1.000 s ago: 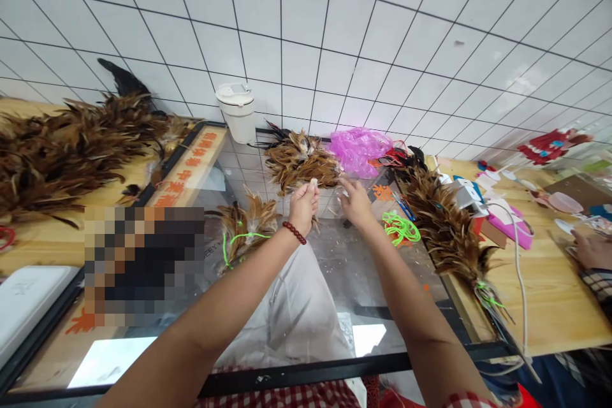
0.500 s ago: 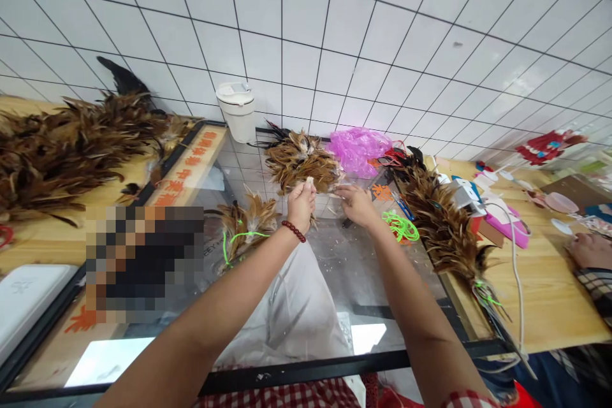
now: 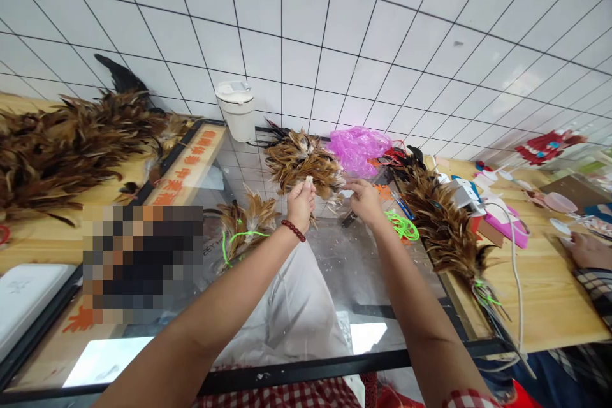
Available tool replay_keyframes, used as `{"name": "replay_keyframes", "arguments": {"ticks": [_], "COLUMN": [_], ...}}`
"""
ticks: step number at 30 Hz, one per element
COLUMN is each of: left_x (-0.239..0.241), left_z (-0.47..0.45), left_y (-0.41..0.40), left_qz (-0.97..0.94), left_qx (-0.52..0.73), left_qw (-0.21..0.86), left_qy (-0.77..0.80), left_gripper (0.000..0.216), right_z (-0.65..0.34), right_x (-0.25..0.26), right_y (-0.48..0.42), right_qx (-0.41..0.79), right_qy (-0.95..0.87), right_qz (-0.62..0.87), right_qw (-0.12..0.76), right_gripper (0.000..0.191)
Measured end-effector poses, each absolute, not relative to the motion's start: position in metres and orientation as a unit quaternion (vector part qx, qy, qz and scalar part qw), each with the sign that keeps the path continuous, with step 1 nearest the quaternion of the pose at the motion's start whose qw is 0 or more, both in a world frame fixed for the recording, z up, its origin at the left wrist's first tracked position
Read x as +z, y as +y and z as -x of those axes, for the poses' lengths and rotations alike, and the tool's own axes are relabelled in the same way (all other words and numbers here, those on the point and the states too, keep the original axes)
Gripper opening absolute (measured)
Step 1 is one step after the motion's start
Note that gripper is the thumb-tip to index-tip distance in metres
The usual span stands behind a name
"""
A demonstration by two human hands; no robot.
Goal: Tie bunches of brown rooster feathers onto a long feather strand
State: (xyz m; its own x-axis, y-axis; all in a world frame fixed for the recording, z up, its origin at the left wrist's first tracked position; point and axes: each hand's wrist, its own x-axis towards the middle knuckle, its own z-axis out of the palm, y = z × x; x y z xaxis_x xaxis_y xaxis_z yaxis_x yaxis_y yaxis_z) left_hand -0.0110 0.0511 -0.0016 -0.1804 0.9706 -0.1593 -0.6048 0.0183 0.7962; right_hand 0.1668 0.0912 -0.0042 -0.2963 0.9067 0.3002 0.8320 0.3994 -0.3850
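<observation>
My left hand [image 3: 300, 205], with a dark red bead bracelet on its wrist, is closed around a small feather bundle [image 3: 309, 180]. Its pale tip pokes out above the thumb, and brown wisps show below the fist. To its right, my right hand [image 3: 366, 203] has its fingers drawn together, pointing left; what they hold, if anything, is too small to make out. Just behind both hands lies a pile of brown feathers [image 3: 299, 162]. Left of my left hand is a smaller feather bunch [image 3: 253, 213] with bright green cord [image 3: 248, 234] across it.
On the glass tabletop [image 3: 344, 268] are a green cord coil [image 3: 401, 226], blue-handled pliers [image 3: 402, 205] and a pink plastic bag [image 3: 361, 150]. A white cup [image 3: 238, 111] stands by the wall. Long feather garlands [image 3: 62, 153] flank the glass. Another person's hand [image 3: 593, 250] is far right.
My right hand has shifted a little to the right, away from my left hand, which stays in place. The other person's hand at far right has moved slightly.
</observation>
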Motion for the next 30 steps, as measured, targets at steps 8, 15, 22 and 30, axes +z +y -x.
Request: {"name": "replay_keyframes", "arguments": {"ticks": [8,15,22,30], "left_x": [-0.001,-0.003,-0.003,-0.001], "left_z": [0.011,0.011,0.008,0.008], "left_y": [0.051,0.052,0.048,0.041], "left_qz": [-0.237,-0.248,-0.415,-0.482], "left_qx": [0.657,0.672,0.676,0.62], "left_qw": [0.596,0.573,0.41,0.388], "left_qy": [0.396,0.399,0.45,0.482], "left_gripper": [0.039,0.04,0.028,0.019], "right_z": [-0.167,-0.165,-0.153,-0.136], "right_x": [-0.001,0.02,0.046,0.057], "right_y": [0.09,0.083,0.066,0.051], "right_qx": [0.113,0.048,-0.008,0.016], "right_qy": [-0.831,-0.843,-0.885,-0.895], "right_qz": [0.507,0.501,0.457,0.427], "right_qw": [0.197,0.188,0.092,0.13], "right_gripper": [0.023,0.024,0.03,0.029]}}
